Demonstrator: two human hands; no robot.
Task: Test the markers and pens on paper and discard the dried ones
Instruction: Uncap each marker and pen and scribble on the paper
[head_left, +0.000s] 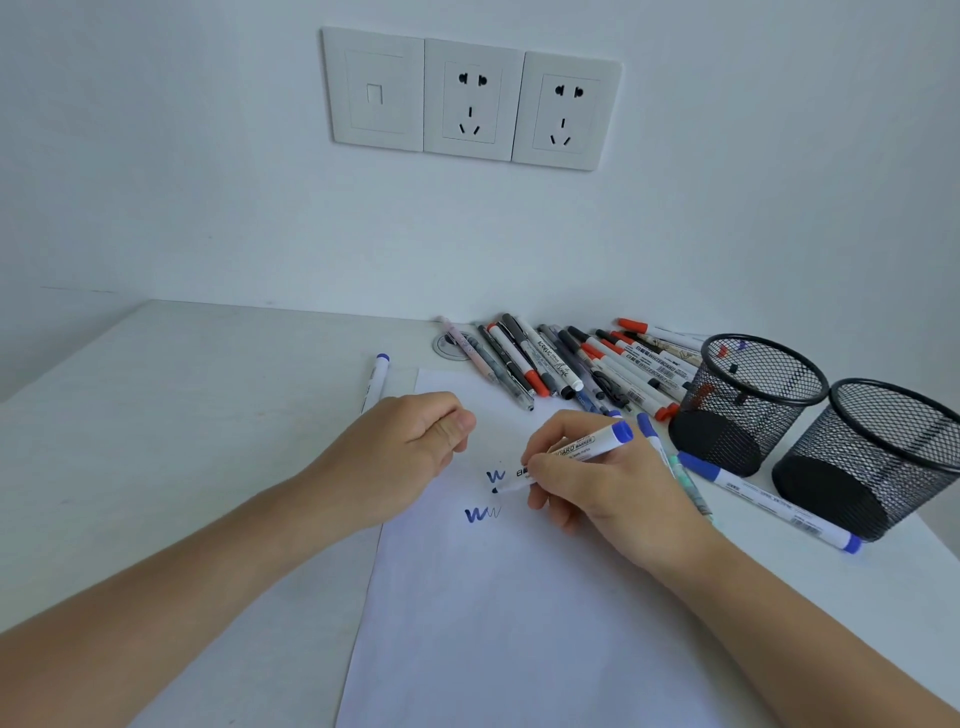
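Observation:
My right hand (597, 483) grips a blue whiteboard marker (582, 449) with its tip down on the white paper (519, 623), beside a small blue zigzag (496, 475). A second, darker blue zigzag (480, 514) lies just below it. My left hand (400, 457) rests on the paper's left edge with its fingers curled; whether it holds the marker's cap is hidden. A pile of several pens and markers (566, 364) lies at the back by the wall.
Two black mesh cups (748, 400) (878, 457) stand at the right; the nearer-left one holds a few markers. A blue marker (769, 501) and two other pens lie in front of them. Another blue-capped marker (376, 379) lies left of the paper. Wall sockets (470, 98) are above.

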